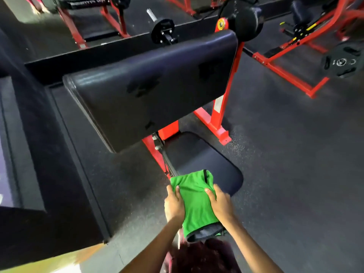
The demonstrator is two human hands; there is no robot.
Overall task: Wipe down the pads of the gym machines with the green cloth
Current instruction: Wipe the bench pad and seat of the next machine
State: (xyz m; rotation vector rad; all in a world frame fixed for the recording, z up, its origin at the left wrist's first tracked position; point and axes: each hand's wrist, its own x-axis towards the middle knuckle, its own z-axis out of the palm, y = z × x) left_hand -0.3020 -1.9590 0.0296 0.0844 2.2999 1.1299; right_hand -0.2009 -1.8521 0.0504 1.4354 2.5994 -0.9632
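A person stands over a red-framed preacher-curl style machine, holding the green cloth point(196, 201) stretched between both hands above the near end of the black seat pad point(208, 164). The left hand point(174, 203) grips the cloth's left edge, thumb on top and fingers curled under the fabric; the right hand point(219, 203) does the same on the right edge, thumb pressed into the green surface and fingers wrapped beneath. The cloth looks folded or doubled, with a grey underside showing at the end nearest the person and a thin dark strip along its far right corner. Whether the cloth's far edge touches the seat pad or hangs just above it cannot be told from this angle. Beyond the seat, the large sloping arm pad point(153, 87) fills the middle of the view, its black vinyl shiny and marked with a few darker patches. The red frame point(218, 119) runs under and beside both pads, its foot planted on the dark speckled rubber floor point(295, 174). Behind the arm pad a bar sleeve with a black collar point(162, 29) sticks up, and a round black roller pad point(246, 18) sits at the top right of the frame. Off to the right lies a black weight plate point(343, 61) on another red machine.
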